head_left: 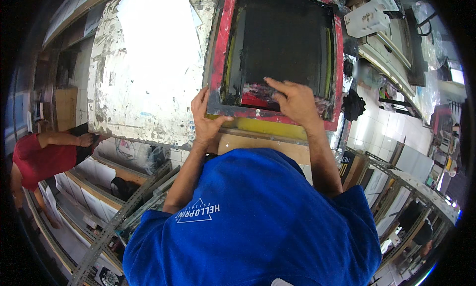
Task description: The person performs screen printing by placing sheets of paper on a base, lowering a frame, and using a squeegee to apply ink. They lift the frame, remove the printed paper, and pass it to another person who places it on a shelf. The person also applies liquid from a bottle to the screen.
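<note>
In front of me lies a screen-printing frame (339, 63) with red, ink-stained edges and a dark mesh (282, 38). My left hand (204, 118) is at its near left corner, fingers stretched along the left side and thumb spread along the near edge. It rests against the corner and does not wrap round it. Over the near part of the mesh is my right hand (296, 101), index finger stretched out and the other fingers loosely bent. Nothing shows in it. Beside its fingertips is a smeared red and whitish patch (255, 95). A yellow strip (270, 128) shows below the near edge.
An ink-stained white board (106, 82) with white sheets (153, 33) adjoins the frame on the left. A white plastic container (367, 22) stands at the far right. Metal racks (126, 206) flank me. Someone in a red shirt (37, 154) is at the left.
</note>
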`<action>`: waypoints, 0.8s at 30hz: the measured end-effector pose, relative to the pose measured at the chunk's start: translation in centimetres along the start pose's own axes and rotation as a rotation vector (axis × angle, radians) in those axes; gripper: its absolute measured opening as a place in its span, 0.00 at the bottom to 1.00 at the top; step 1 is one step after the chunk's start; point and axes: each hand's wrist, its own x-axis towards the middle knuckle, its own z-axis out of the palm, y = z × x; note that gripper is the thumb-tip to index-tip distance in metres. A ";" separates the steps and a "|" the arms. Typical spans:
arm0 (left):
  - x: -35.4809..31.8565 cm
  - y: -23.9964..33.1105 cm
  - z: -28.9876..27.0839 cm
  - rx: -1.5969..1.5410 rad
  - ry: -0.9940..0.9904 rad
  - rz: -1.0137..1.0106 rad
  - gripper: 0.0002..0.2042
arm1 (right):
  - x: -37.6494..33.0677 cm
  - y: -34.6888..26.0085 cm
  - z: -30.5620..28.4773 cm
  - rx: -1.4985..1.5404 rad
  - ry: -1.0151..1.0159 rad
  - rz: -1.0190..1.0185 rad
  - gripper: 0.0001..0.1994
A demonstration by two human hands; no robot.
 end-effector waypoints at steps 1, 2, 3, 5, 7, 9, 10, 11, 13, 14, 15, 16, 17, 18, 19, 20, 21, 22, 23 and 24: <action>-0.1 -0.3 0.1 0.082 -0.002 0.012 0.52 | -0.3 0.0 0.7 -0.119 -0.009 -0.014 0.32; -0.2 -0.4 0.2 0.162 -0.006 0.022 0.51 | -0.7 -0.4 1.3 -0.238 -0.019 -0.026 0.34; -0.2 -0.4 0.2 0.243 -0.010 0.035 0.50 | -0.9 -0.6 1.9 -0.357 -0.025 -0.038 0.35; -0.3 -0.5 0.3 0.278 -0.002 0.049 0.49 | -0.7 0.3 3.4 -0.327 -0.027 0.041 0.40; -0.2 -0.5 0.3 0.291 -0.002 0.038 0.47 | 0.4 1.4 3.9 -0.304 0.078 0.032 0.40; -0.1 -0.4 0.2 0.282 -0.014 0.005 0.46 | 2.4 2.6 3.6 -0.299 0.119 0.012 0.40; -0.2 -0.2 0.1 0.279 -0.016 -0.006 0.46 | 3.6 3.4 3.4 -0.295 0.138 0.000 0.40; -0.2 0.2 -0.1 0.273 -0.023 -0.017 0.46 | 5.0 4.4 3.2 -0.310 0.176 -0.019 0.40; -0.3 0.3 -0.3 0.259 -0.029 -0.026 0.46 | 7.9 6.6 2.9 -0.335 0.250 -0.061 0.39; -0.4 0.2 -0.3 0.249 -0.029 -0.027 0.46 | 9.5 7.5 2.6 -0.350 0.263 -0.066 0.39; -0.4 0.2 -0.3 0.238 -0.029 -0.027 0.45 | 11.2 8.2 2.1 -0.367 0.276 -0.071 0.39; -0.4 0.1 -0.3 0.238 -0.032 -0.030 0.46 | 12.9 8.9 1.6 -0.383 0.289 -0.076 0.39; -0.4 0.1 -0.3 0.234 -0.036 -0.027 0.46 | 14.4 10.0 1.4 -0.399 0.316 -0.094 0.39; -0.3 0.1 -0.4 0.231 -0.037 -0.024 0.46 | 16.0 11.0 1.2 -0.415 0.342 -0.115 0.39; -0.3 0.1 -0.4 0.228 -0.039 -0.021 0.47 | 17.5 12.0 1.0 -0.431 0.369 -0.135 0.38; -0.4 0.0 -0.5 0.226 -0.040 -0.021 0.47 | 18.9 12.8 0.8 -0.439 0.370 -0.141 0.39; -0.5 -0.1 -0.4 0.223 -0.036 -0.019 0.48 | 20.4 13.4 0.4 -0.450 0.372 -0.150 0.39; -0.7 -0.2 -0.4 0.220 -0.034 -0.017 0.48 | 21.6 14.0 0.2 -0.461 0.375 -0.158 0.39; -0.6 -0.2 -0.4 0.216 -0.035 -0.022 0.48 | 22.8 14.7 0.1 -0.459 0.374 -0.170 0.40; -0.6 -0.2 -0.4 0.209 -0.037 -0.025 0.48 | 23.7 15.3 -0.1 -0.459 0.375 -0.181 0.41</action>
